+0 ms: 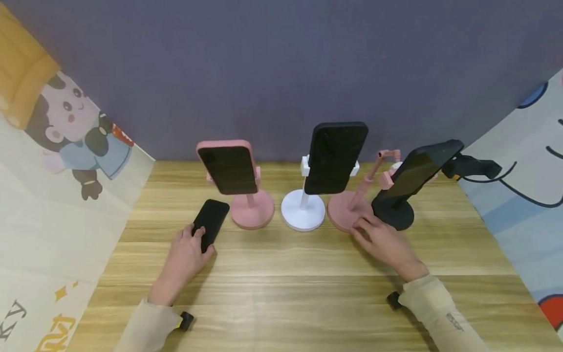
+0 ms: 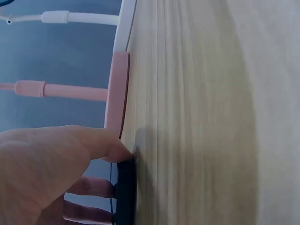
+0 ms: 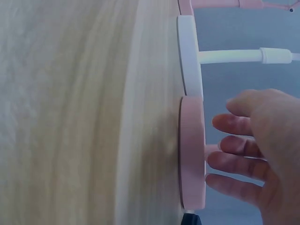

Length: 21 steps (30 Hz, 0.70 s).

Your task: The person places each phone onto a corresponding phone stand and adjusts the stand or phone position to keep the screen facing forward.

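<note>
A black phone (image 1: 212, 221) lies flat on the wooden table, left of a pink phone stand (image 1: 251, 210). My left hand (image 1: 186, 256) grips the phone's near part, thumb at one edge and fingers over the opposite side. In the left wrist view the thumb meets the dark phone (image 2: 125, 192) close to the tabletop. My right hand (image 1: 384, 244) is at the round base of a second pink stand (image 1: 345, 215), fingers loosely extended. In the right wrist view those fingers (image 3: 236, 164) hover beside the pink base (image 3: 192, 154), holding nothing.
Between the pink stands is a white stand (image 1: 303, 215) carrying a large black phone (image 1: 336, 156). The left pink stand carries a pink-edged phone (image 1: 230, 168). At the right, a black stand (image 1: 393, 212) stands beneath a tilted dark device (image 1: 420, 168). A grey-blue panel (image 1: 281, 73) rises behind.
</note>
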Available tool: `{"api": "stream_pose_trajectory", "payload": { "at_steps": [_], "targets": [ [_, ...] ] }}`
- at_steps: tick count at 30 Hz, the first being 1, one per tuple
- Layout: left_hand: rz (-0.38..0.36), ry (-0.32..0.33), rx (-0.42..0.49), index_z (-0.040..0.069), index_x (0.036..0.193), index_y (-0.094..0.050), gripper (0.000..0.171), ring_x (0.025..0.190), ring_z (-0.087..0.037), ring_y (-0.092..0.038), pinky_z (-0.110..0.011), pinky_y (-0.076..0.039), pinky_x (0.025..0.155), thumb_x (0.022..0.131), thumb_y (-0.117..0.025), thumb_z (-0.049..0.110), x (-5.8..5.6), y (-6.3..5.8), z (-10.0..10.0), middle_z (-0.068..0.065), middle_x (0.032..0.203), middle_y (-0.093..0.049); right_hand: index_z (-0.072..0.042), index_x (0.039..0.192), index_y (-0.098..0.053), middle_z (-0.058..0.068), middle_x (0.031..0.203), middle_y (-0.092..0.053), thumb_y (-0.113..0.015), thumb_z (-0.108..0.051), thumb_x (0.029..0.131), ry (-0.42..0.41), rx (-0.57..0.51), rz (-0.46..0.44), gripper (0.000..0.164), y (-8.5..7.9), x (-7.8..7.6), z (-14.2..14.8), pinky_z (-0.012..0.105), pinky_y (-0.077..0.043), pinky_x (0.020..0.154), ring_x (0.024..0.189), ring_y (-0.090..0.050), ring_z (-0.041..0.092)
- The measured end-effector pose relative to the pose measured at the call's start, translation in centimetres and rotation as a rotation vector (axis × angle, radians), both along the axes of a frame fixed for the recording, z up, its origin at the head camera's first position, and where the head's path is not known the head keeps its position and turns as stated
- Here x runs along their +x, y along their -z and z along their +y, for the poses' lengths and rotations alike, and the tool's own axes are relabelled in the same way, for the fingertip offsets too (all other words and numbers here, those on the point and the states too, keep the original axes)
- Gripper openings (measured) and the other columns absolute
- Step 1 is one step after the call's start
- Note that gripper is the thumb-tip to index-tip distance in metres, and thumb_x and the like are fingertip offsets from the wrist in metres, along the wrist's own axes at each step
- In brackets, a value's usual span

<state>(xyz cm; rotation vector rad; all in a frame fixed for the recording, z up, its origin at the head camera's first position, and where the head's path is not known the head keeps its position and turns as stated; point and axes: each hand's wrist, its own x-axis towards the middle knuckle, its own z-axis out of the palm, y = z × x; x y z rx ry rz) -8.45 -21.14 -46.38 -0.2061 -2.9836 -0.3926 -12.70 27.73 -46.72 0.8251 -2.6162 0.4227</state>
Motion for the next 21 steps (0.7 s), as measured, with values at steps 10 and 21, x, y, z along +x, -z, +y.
{"api": "stream_pose_trajectory", "payload": {
  "at_steps": [10, 21],
  "targets": [
    [0.041, 0.005, -0.015, -0.016, 0.120, -0.064, 0.052, 0.108, -0.060, -0.059, -0.066, -0.054, 0.090, 0.085, -0.079, 0.019, 2.4, -0.2, 0.8, -0.045, 0.124, -0.057, -0.013, 0.095, -0.069, 0.002, 0.100, -0.064, -0.080, -0.009, 0.088, -0.039, -0.032, -0.004, 0.013, 0.3, -0.1, -0.6, 0.038, -0.058, 0.065, 0.080, -0.065, 0.015],
    [0.002, 0.024, -0.063, -0.015, 0.122, -0.064, 0.053, 0.108, -0.060, -0.059, -0.066, -0.055, 0.089, 0.087, -0.079, 0.022, 4.0, -0.5, 1.6, -0.045, 0.124, -0.056, -0.012, 0.094, -0.068, 0.003, 0.098, -0.062, -0.081, -0.009, 0.087, -0.078, -0.041, 0.002, 0.015, 0.4, -0.2, -1.0, 0.037, -0.059, 0.069, 0.084, -0.064, 0.015]
  ]
}}
